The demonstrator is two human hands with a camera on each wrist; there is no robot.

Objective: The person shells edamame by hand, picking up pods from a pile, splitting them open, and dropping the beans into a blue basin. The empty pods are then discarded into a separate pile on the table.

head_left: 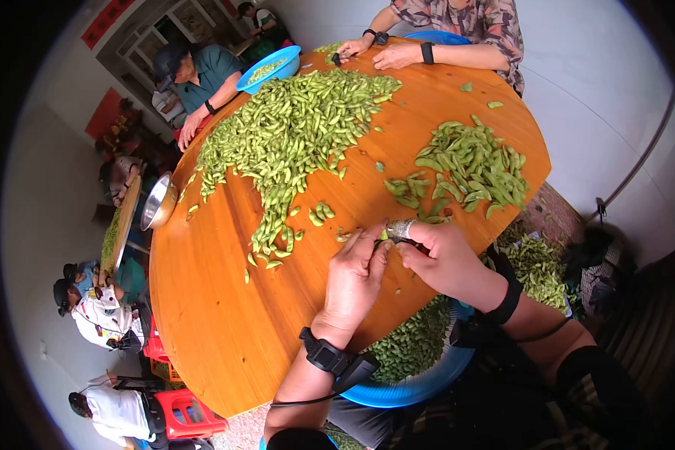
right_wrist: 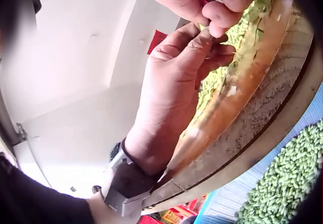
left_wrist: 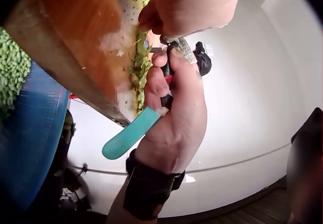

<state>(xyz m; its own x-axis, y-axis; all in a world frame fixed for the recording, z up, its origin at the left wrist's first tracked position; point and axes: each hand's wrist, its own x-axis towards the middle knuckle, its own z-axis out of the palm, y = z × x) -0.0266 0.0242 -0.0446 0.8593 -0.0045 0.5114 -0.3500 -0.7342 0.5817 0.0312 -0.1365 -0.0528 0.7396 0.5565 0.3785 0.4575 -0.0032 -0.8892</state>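
Observation:
In the head view, my left hand [head_left: 350,283] pinches a small green pod [head_left: 385,235] over the table's near edge. Close beside it, my right hand [head_left: 461,268] has a grey wrapping [head_left: 400,229] on one digit. The left wrist view shows my right hand [left_wrist: 181,108] curled round a tool with a teal handle [left_wrist: 128,134] and black and red parts; my left hand [left_wrist: 197,7] is above it. From the right wrist, my left hand's [right_wrist: 169,90] fingertips meet the right hand [right_wrist: 222,12]. The tool's tip is hidden.
A large heap of pods [head_left: 300,120] and a smaller pile [head_left: 476,165] lie on the round wooden table [head_left: 210,322]. Below its near edge stands a blue basin [head_left: 386,396] of shelled beans [head_left: 409,345]. A metal bowl [head_left: 160,201] sits at the left edge; people sit across the table.

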